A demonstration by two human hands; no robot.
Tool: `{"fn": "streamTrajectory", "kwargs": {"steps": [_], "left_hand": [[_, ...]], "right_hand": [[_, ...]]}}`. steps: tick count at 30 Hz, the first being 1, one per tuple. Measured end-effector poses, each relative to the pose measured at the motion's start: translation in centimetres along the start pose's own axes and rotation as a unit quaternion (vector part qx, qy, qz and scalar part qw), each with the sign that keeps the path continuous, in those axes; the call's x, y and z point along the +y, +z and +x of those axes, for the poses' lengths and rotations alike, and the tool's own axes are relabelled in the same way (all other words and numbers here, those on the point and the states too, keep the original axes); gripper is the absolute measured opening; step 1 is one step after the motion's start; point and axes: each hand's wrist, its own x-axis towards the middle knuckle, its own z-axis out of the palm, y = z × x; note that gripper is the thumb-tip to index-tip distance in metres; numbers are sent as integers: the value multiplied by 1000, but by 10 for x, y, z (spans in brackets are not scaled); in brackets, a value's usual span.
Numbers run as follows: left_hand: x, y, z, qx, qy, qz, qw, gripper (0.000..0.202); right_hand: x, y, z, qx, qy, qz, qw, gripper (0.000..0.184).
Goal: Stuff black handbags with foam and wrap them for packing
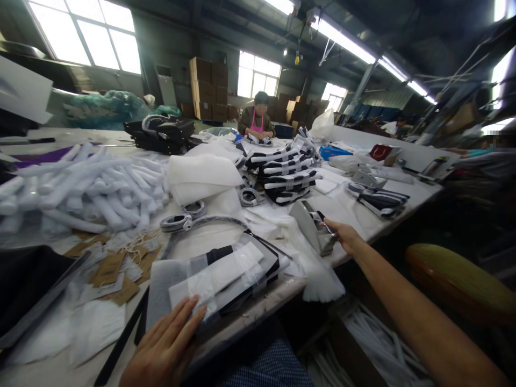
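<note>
My left hand [171,333] lies with its fingers stretched out on a dark handbag [229,303] at the table's front edge. White sheeting [217,274] and clear film cover part of the bag, and its handle [201,221] arches behind it, wrapped in clear film. Out to the right, my right hand [344,236] is closed at the front end of a grey tape dispenser [304,220]. Its fingers pinch a shiny strip, which looks like clear tape [329,230]. The fingertips are partly hidden.
White foam tubes [92,188] are heaped at the left, with brown tags [108,269] in front. Stacked wrapped bags [288,177] and white foam sheets [203,177] stand mid-table. A co-worker [258,121] sits across. A yellowish stool [455,274] is at the right.
</note>
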Motion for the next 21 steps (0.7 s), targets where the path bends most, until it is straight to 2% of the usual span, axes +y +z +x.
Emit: {"fn": "streamTrajectory", "kwargs": {"steps": [4,7,10,16,21], "left_hand": [[-1,1,-1,1,3,6,1000,40],[-2,2,-1,2,7,5,1000,41],[-4,4,-2,3,11,3,1000,43],[-7,6,-4,8,21,-5,1000,45],[-6,6,-2,15,16,-9,1000,42]], "right_hand": [[-17,-11,-17,20,1,48,999,28],[-27,-27,-42,15,-19,72,997,28],[-27,-41,-68,10,-14,79,997,30],[8,-53,-89,-13,51,92,994,30],[43,-44,-87,6,42,101,994,33]]}}
